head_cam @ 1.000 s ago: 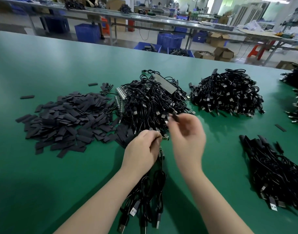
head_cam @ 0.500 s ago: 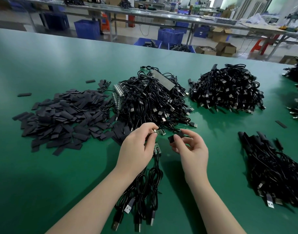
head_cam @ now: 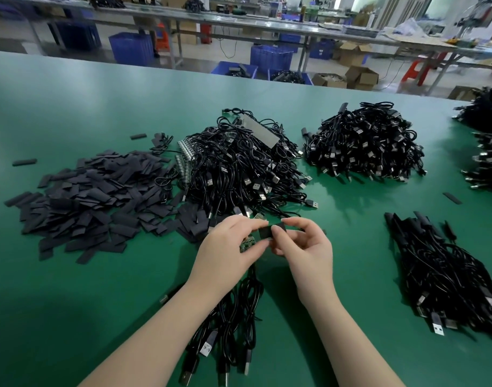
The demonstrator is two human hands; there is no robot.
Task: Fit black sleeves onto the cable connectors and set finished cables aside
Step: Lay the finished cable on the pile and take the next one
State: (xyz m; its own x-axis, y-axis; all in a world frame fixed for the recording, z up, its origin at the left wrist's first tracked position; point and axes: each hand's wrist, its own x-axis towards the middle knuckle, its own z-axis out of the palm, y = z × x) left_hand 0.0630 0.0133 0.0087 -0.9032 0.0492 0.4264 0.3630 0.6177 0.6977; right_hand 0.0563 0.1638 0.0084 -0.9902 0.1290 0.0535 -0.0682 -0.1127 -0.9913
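My left hand (head_cam: 230,247) grips a bunch of black cables (head_cam: 233,325) whose small green board connectors (head_cam: 247,243) stick out by its fingers; the cables trail toward me with USB plugs at their ends. My right hand (head_cam: 303,247) pinches a black sleeve (head_cam: 267,232) between thumb and fingers. The sleeve sits right against the left fingertips, at a connector end. Flat black sleeves (head_cam: 91,202) lie heaped to the left. A tangled heap of cables (head_cam: 239,166) lies just beyond my hands.
A second cable heap (head_cam: 364,143) lies at the back right and a row of cables with sleeves (head_cam: 445,272) lies to the right. More cables (head_cam: 487,160) sit at the far right edge. The green table (head_cam: 71,303) is bare near me on the left.
My right hand came back from the cable heap with a black sleeve and moved left until the sleeve met the connector end held in my left hand.
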